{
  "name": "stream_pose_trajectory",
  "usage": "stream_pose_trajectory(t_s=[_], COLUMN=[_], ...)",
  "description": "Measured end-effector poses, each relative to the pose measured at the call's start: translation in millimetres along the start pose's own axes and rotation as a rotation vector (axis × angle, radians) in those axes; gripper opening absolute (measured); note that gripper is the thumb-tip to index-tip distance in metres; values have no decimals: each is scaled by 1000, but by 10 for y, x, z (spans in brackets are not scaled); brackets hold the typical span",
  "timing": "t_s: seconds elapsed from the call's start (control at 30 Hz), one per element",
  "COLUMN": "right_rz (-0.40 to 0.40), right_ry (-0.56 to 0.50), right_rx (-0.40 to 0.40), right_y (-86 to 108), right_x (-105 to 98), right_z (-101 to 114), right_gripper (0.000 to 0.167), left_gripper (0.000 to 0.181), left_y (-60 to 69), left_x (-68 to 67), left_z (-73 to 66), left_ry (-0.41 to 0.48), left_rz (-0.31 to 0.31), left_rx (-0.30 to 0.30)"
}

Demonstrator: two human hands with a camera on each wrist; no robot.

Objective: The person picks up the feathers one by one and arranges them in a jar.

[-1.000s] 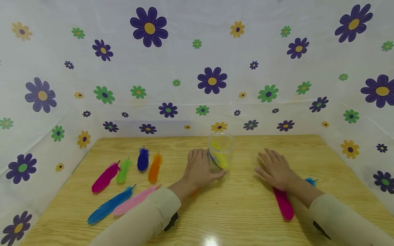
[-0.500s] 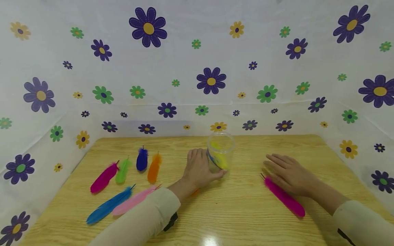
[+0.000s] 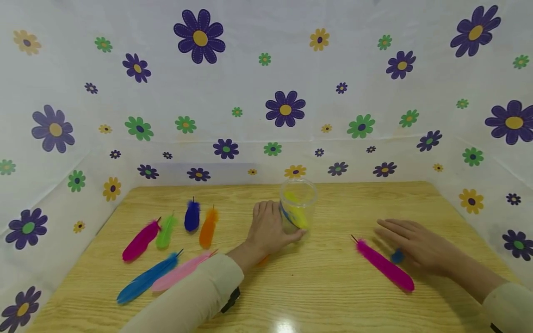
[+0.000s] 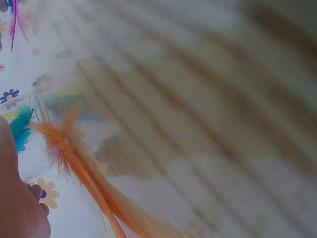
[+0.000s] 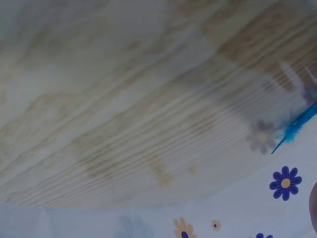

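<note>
I see the right hand shifted rightward, fingers straight, baring a blue feather; the left hand stays clamped round the cup.

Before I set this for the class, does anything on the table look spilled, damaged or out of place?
Nothing plainly stands out. The clear cup looks upright in the left hand, and I see no spill or damage. One blue feather is partly hidden by the right hand, so I can't judge it.
</note>
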State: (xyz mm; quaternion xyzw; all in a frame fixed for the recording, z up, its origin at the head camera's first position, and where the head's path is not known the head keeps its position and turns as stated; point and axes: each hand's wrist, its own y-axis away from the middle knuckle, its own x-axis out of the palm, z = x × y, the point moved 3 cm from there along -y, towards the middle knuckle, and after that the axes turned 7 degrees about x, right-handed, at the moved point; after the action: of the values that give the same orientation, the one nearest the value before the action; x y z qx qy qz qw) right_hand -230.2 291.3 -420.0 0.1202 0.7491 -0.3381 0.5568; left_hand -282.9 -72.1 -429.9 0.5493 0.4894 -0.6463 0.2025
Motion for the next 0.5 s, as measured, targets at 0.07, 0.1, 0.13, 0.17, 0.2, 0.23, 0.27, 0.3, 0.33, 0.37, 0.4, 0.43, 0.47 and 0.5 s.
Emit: stream_pose_trajectory(t_s=[0.07,0.1,0.13,0.17,0.2,0.23,0.27,0.3,0.33,0.37,0.4,0.43,0.47,0.5], right_rz=[-5,5,11,21,33,44,55,70,69,74,77,75,75,75], right_ry=[-3,2,6,12,20,36,42,56,58,61,59,57,56,58], right_rx=[-16,-19,-22,-24,-26,-30,-36,-42,-54,-64,-76,-87,-99,-112], right_y=[49,74,96,116,132,145,157,165,167,168,164,159,151,142], right_x=[-19,-23,-24,-21,-17,-12,-5,3,8,12,12,14,18,23], right_z=[0,-1,-1,0,4,10,13,17,23,28,35,43,53,64], right_gripper=[52,54,56,63,70,72,74,74,75,74,74,73,72,72], left_gripper=[94,94,94,94,94,93,93,93,93,93,93,93,93,93], left_y=[0,0,0,0,1,0,0,1,2,2,2,1,2,1], left_x=[-5,-6,-9,-9,-9,-8,-5,-4,-2,3,4,5,6,6], left_z=[0,1,2,3,4,5,7,7,7,7,6,4,2,0], left_ry=[-1,-1,-1,0,2,5,7,9,13,14,16,17,16,15], left_rz=[-1,-1,0,2,5,4,3,6,4,-1,-6,-10,-9,-8], left_rx=[0,-1,-1,-2,-3,-4,-4,-5,-5,-2,0,2,3,3])
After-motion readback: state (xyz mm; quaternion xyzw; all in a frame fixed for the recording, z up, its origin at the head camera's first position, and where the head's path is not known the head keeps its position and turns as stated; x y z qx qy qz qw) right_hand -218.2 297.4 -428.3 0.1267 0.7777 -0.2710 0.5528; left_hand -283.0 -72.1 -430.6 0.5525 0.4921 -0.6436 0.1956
